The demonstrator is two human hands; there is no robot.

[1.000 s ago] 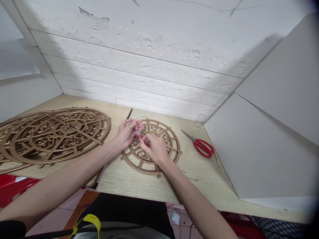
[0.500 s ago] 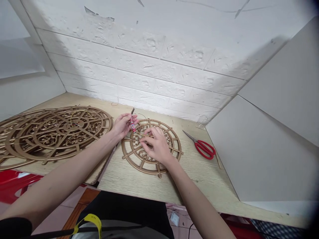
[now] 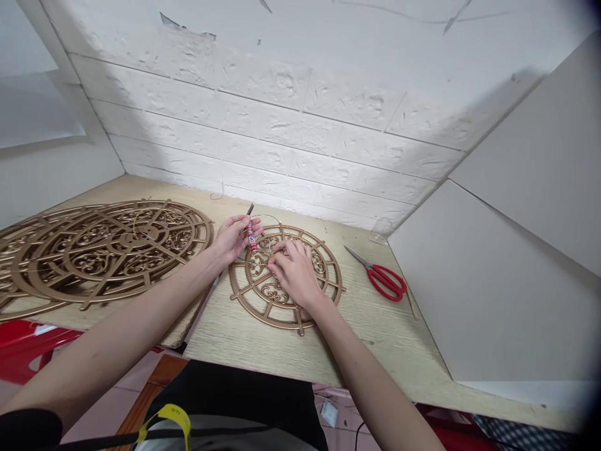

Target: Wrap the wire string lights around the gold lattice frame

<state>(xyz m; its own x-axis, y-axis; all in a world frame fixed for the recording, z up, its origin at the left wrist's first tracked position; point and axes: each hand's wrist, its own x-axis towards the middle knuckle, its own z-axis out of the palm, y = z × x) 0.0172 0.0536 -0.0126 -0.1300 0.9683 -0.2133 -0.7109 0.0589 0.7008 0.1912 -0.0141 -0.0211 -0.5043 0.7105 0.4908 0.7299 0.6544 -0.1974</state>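
A small gold openwork disc (image 3: 313, 294) lies flat on the light wooden table (image 3: 375, 332). My left hand (image 3: 231, 238) is closed round a small red and white tube (image 3: 251, 237), held upright over the disc's left rim. A thin dark wire (image 3: 268, 217) arcs from the tube toward the disc's middle. My right hand (image 3: 295, 274) rests on the middle of the disc with its fingers pinched together at the wire's end; what they hold is too small to make out.
Larger gold openwork discs (image 3: 98, 247) lie stacked on the table's left part. Red-handled scissors (image 3: 382, 278) lie to the right of the small disc. A white brick-pattern wall (image 3: 282, 125) stands behind, and a white panel (image 3: 507, 263) leans at the right.
My left hand drew away from my right hand and to the left with the tube. My right hand lowered onto the disc's middle.
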